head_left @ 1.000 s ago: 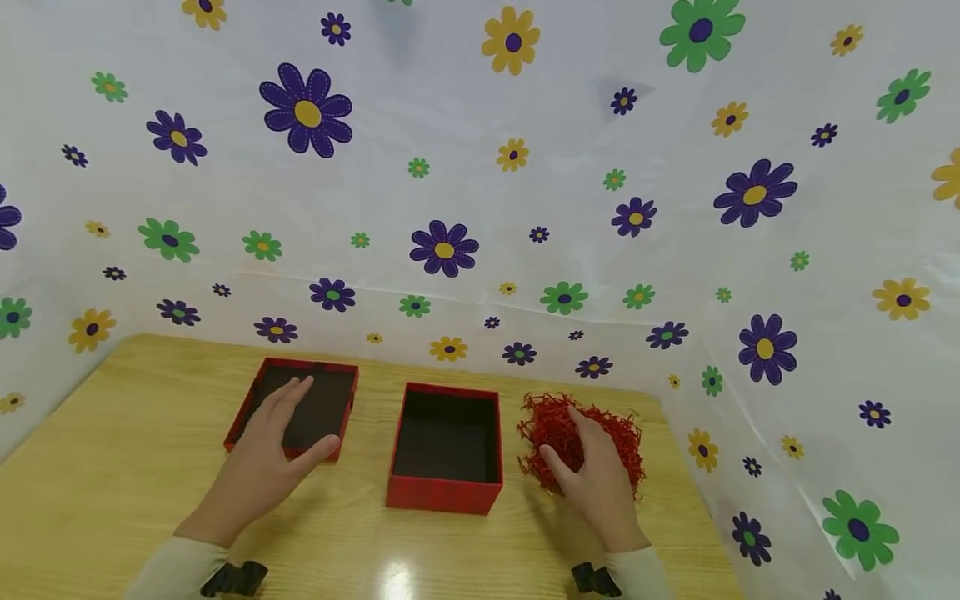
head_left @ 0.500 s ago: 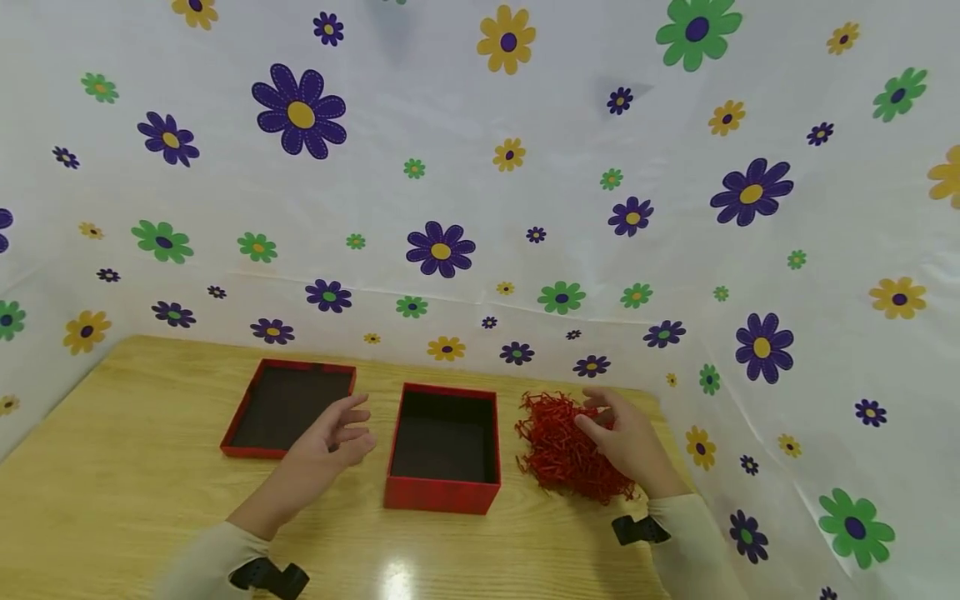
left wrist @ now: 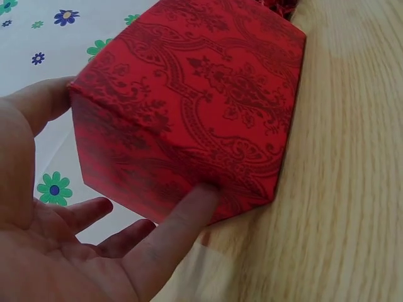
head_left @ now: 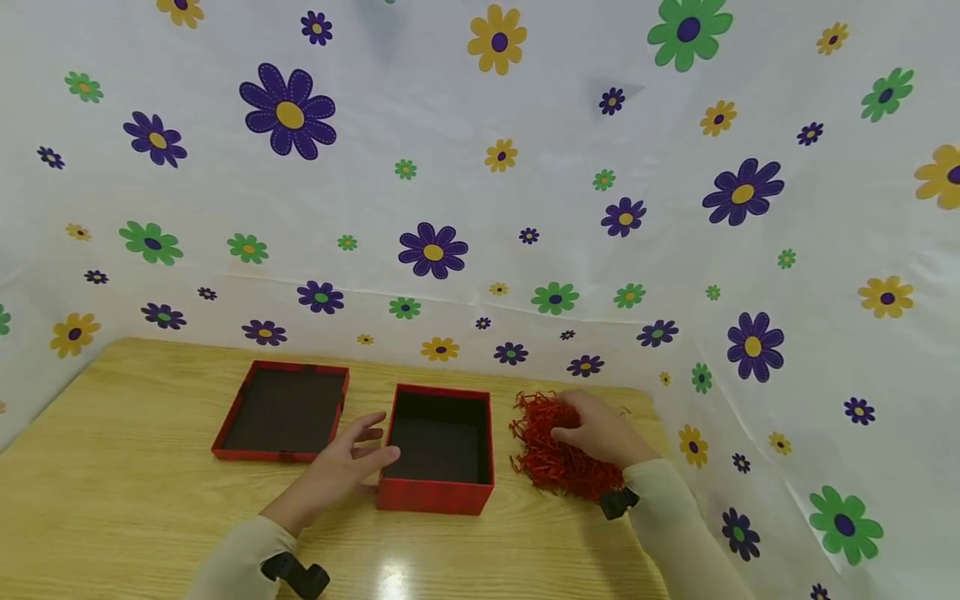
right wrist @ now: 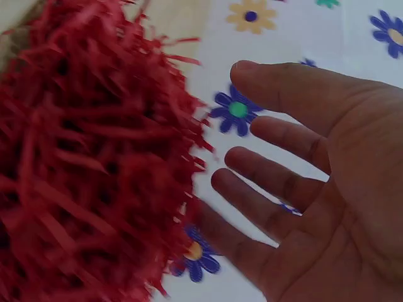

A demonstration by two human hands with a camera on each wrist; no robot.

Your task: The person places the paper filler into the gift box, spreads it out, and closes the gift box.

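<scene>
shreds (head_left: 543, 450) lying right of the box (head_left: 435, 497)

head view: both things are sitting on the counter (head_left: 150, 417), a shallow lid (head_left: 285, 408) lying farther left. the left hand (head_left: 337, 471) is curving loosely at the box's left side. the right hand (head_left: 600, 429) is covering the far right part of the pile, some fingertips hiding.

left wrist view: relaxed, parted fingers are framing the patterned wall, one fingertip apparently touching it, no firm hold showing. a light brace is probably serving best; pressing hard could be sliding the box.

right wrist view: beside the red tangle, slightly bent fingers are spreading apart, holding nothing. for gathering well, they should be cupping wide and dipping low; pinching only the top would likely be leaving strands trailing.
</scene>
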